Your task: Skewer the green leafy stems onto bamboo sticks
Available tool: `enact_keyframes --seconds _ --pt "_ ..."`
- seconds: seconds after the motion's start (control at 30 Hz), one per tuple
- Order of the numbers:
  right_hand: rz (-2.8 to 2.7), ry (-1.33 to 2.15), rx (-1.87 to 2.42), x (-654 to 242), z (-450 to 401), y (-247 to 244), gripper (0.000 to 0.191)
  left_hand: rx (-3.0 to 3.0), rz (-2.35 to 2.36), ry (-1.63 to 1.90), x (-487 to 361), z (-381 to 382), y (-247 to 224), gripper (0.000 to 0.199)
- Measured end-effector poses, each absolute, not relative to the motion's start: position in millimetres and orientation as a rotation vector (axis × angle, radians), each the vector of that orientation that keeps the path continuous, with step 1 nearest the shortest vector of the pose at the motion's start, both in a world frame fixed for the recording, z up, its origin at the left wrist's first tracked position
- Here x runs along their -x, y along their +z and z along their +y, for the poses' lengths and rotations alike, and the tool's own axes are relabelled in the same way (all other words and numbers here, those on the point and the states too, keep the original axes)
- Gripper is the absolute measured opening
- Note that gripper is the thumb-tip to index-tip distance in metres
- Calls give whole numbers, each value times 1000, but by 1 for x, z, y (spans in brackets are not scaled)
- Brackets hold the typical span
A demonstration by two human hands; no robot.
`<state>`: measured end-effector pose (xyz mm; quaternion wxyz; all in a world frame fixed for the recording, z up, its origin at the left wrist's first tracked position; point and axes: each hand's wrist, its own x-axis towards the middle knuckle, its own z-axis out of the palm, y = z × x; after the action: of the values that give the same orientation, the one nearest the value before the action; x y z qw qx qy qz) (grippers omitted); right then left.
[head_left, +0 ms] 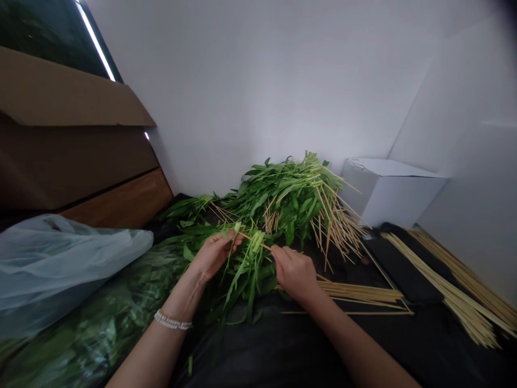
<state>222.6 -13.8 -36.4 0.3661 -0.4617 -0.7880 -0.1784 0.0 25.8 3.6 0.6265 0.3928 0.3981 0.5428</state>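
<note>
One thin wooden skewer [264, 246], threaded with folded green leafy stems [255, 243], is pinched in the closed fingers of the right hand [294, 269]; its tip is met by the left hand's [218, 253] pinched fingers.

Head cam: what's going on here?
A person holds a thin wooden skewer at its near end in the right hand, while the left hand pinches leafy greens at the other end. More greens are already threaded on it. Behind lies a heap of skewered greens; bare sticks lie on the black surface to the right.
</note>
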Motion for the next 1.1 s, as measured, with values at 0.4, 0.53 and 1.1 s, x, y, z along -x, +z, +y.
enact_keyframes --seconds 0.4,0.53,1.1 --pt "-2066 -447 1255 -221 -15 -37 24 -1028 960 1229 1 28 2 25" --pt "-2094 -390 1273 -219 -17 -37 24 -1030 966 1196 1 28 2 28" --pt "-2144 -240 1374 -213 -22 -40 23 -989 1036 1108 4 30 -5 26"
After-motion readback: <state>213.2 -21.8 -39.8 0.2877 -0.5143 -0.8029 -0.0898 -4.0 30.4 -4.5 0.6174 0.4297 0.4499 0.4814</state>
